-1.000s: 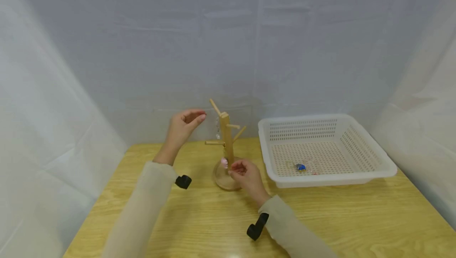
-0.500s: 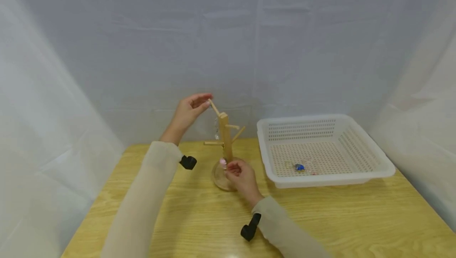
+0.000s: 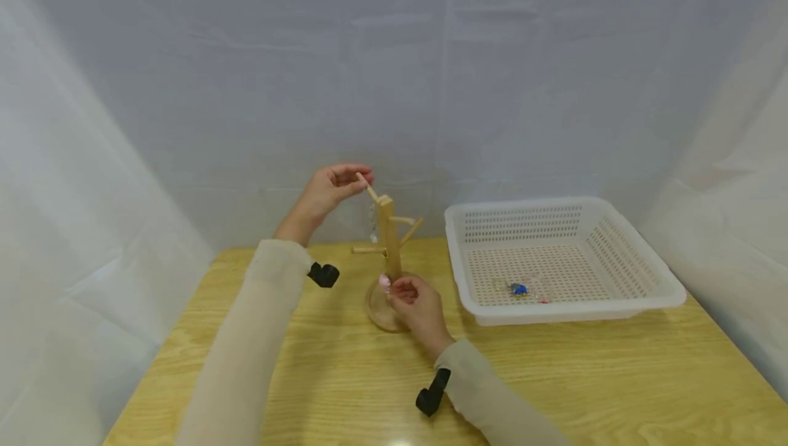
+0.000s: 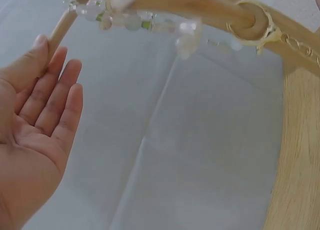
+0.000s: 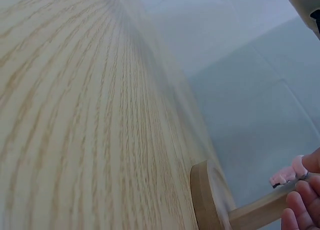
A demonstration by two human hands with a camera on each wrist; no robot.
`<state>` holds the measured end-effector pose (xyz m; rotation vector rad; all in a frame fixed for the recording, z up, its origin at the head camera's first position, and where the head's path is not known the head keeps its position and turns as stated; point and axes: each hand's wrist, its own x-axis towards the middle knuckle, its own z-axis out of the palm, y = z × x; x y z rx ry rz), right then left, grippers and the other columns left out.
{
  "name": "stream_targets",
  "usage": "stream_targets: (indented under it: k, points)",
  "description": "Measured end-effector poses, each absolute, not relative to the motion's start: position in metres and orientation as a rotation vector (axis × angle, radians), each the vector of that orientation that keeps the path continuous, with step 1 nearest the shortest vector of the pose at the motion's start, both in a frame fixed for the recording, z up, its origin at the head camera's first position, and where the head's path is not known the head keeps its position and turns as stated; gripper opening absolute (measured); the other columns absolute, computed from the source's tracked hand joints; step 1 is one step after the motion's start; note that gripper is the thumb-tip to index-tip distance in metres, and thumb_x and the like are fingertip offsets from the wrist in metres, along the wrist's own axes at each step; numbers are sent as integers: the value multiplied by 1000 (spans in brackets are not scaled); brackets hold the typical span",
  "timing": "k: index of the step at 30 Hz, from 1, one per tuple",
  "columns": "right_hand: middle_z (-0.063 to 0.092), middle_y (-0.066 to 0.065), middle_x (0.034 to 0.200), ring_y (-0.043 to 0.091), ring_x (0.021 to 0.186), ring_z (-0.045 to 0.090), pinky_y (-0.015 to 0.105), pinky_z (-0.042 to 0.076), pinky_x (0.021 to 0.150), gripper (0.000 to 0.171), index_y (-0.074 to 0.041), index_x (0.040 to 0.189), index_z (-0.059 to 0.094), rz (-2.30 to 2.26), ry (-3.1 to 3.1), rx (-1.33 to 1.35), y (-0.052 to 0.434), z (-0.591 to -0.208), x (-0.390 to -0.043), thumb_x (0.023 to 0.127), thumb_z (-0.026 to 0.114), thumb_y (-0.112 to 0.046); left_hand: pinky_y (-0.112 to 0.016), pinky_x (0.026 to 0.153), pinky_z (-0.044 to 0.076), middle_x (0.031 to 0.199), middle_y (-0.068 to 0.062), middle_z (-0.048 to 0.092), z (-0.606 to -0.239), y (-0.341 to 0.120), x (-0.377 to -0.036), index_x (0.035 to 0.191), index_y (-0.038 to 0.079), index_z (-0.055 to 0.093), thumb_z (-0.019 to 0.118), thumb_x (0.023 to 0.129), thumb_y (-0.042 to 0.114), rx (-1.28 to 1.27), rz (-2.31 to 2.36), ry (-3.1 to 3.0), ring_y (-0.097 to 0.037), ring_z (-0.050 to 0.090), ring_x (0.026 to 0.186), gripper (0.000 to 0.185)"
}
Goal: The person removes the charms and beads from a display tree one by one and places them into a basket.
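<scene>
Your left hand (image 3: 329, 189) touches the wooden rack's (image 3: 389, 241) top-left peg, fingers straight. Your right hand (image 3: 417, 306) pinches a pink charm (image 3: 385, 282) beside the rack's post.

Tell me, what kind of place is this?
Probably a set-up recording booth, not a home: white sheets hang all round a wooden table, which bears only a peg stand and a white basket.
</scene>
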<state>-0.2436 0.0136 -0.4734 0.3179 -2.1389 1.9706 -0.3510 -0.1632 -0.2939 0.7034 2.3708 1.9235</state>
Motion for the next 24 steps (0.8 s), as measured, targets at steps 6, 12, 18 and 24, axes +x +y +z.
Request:
stream_targets:
  k: [6,12,18,24]
  points:
    - [66,22,90,22,79,61,23,51,69,22,8,97,63,1954,-2171,294,17,-470,-241,78,72,2,-35,96,45,102,-2,71,-295,-164,-348,120,-10,56,65,89,12,680,1895,2415,-9,64,94,39]
    - [64,26,91,30,82,61,26,51,70,25,11,98,61,1908,-2186,291,20,-443,-225,78,72,3,-38,93,47,89,6,70,-295,-161,-341,106,-3,64,69,87,13,614,1951,2432,-11,64,88,26]
    - [64,29,92,35,83,62,30,52,72,25,14,99,60,1941,-2139,285,23,-435,-220,81,71,1,-31,86,49,83,9,68,-297,-161,-334,96,6,66,69,87,12,604,1989,2459,-11,63,83,11]
    - [65,27,91,34,83,62,28,52,71,22,12,98,61,1917,-2135,248,25,-449,-232,78,69,6,-25,80,49,82,10,67,-296,-157,-324,91,9,67,73,84,15,511,2002,2532,-10,62,80,11]
